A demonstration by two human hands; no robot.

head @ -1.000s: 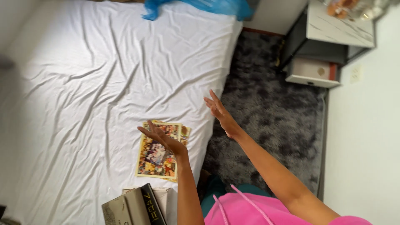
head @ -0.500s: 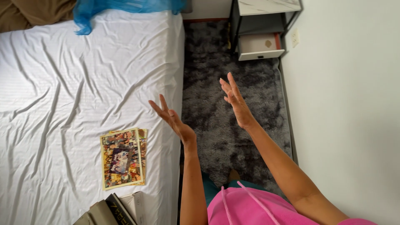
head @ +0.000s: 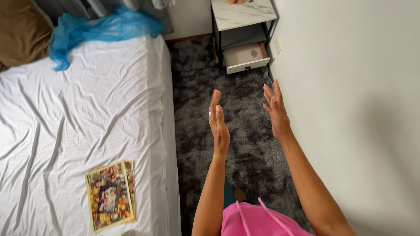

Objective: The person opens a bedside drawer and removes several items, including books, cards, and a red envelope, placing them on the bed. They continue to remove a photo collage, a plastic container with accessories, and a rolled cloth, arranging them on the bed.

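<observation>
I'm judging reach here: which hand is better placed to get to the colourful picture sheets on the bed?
Probably the left hand: it hangs open over the grey rug, on the bed's side. The right hand is nearer the wall. Neither touches the picture sheets.

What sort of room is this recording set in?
Most likely a bedroom: a bed with a wrinkled white sheet, a white marble-topped bedside table with an open drawer, and a shaggy dark grey rug beside it. Both bare hands are empty.
</observation>
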